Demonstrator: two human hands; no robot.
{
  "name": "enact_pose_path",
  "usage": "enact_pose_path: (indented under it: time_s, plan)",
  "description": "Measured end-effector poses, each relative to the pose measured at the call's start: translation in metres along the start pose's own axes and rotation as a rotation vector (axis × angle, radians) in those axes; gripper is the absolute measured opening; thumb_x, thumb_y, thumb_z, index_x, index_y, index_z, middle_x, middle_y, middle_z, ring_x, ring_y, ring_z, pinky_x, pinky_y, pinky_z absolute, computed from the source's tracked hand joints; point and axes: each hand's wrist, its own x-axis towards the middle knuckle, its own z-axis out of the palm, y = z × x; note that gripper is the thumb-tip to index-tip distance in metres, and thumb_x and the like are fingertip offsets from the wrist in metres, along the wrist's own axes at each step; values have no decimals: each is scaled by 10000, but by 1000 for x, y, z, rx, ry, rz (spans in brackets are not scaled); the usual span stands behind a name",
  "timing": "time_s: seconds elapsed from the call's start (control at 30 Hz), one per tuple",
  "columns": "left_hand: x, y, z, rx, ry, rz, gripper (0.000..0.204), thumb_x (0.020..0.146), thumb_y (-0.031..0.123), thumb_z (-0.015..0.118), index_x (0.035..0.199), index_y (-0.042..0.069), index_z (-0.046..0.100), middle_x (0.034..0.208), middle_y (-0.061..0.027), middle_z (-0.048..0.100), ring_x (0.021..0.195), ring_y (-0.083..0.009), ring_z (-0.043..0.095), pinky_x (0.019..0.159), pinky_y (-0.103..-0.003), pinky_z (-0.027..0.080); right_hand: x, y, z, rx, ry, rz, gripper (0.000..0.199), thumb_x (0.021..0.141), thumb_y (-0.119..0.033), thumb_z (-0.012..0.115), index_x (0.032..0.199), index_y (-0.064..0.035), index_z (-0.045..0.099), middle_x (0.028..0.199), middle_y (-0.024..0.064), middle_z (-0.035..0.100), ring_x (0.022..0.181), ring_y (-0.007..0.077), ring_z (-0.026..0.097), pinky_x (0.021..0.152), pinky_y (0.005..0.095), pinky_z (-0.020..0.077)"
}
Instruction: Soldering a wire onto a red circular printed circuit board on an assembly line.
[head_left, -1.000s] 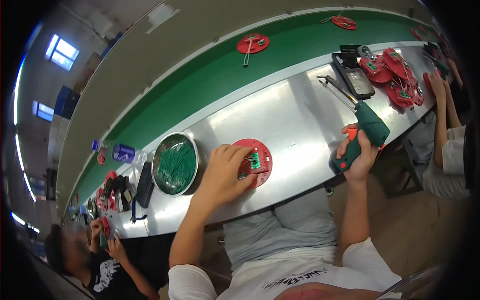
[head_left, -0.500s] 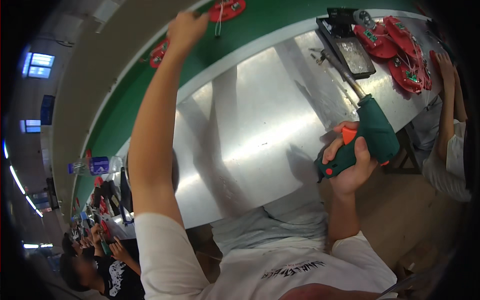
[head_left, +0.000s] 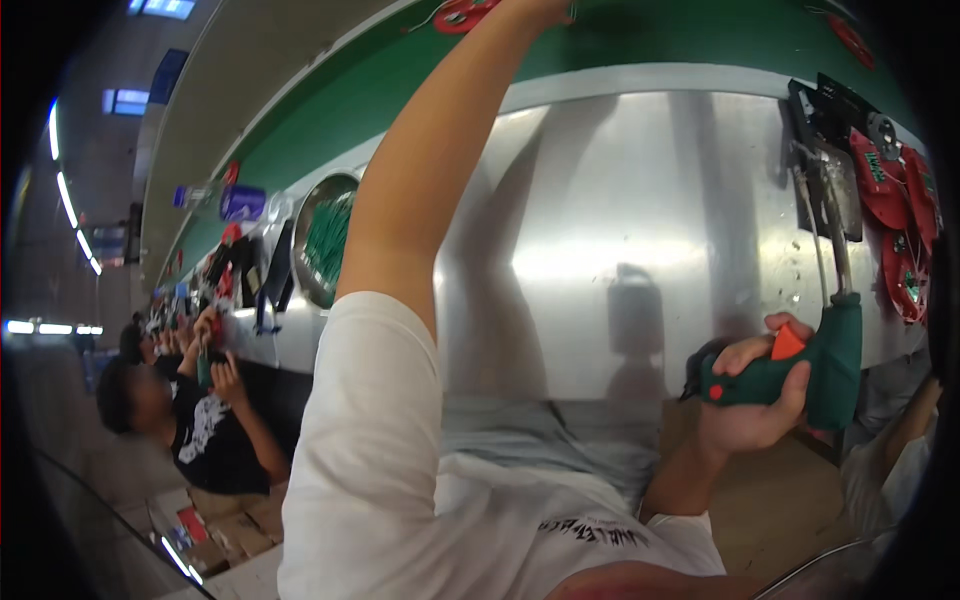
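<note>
My right hand [head_left: 752, 425] is wrapped round the dark green handle of a soldering gun [head_left: 838, 370], a finger by its orange trigger. The gun's metal barrel points away from me, toward a black soldering stand [head_left: 800, 105]. My left arm stretches far forward over the green conveyor belt [head_left: 690, 35]. The left hand [head_left: 540, 8] is cut off by the upper edge, so its fingers are mostly hidden. Just left of that arm, a red disc-shaped part [head_left: 462, 16] with a thin wire lies on the belt.
Red parts with green circuit boards [head_left: 900, 225] are piled at the right. A metal bowl of green wires [head_left: 325, 240] and a purple-labelled bottle [head_left: 240, 203] stand left of my arm. A co-worker [head_left: 200, 420] sits at the far left; another person's arm [head_left: 915, 415] shows at right.
The view has turned left, bringing the bowl of wires into sight. My left hand has reached farther out over the belt, to the upper edge. The right hand still grips the soldering gun.
</note>
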Motion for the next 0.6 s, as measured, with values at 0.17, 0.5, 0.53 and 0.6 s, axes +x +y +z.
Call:
enact_pose_path:
  time_s: [0.17,0.5,0.53,0.6]
  plan:
    - [-166,-11,-102,85,10,464,233,893,233,635,947,15,697,1084,-197,693,976,-396,675,834,-425,532,6,-2,12,-30,74,1,387,1015,-297,407,1120,58,518,899,169,584,555,153,524,485,293,459]
    - [-348,-49,-201,230,-245,524,177,863,65,671,1026,2,701,1287,-195,620,1166,-352,621,962,-385,502,7,-10,12,-73,67,63,305,996,-244,489,1077,46,543,950,148,607,534,144,543,473,296,469]
    - [-347,-50,-214,252,-187,531,229,848,79,689,1068,20,713,1266,-187,640,1183,-339,615,987,-383,496,7,-11,15,-70,63,78,311,996,-251,508,1083,44,558,925,140,615,539,142,543,478,298,465]
    - [-338,-64,-240,111,-42,327,216,822,130,712,1016,36,722,1207,-178,664,1190,-333,599,1014,-433,468,8,-8,13,-88,59,76,311,997,-247,515,1082,47,569,901,136,620,543,143,545,481,300,464]
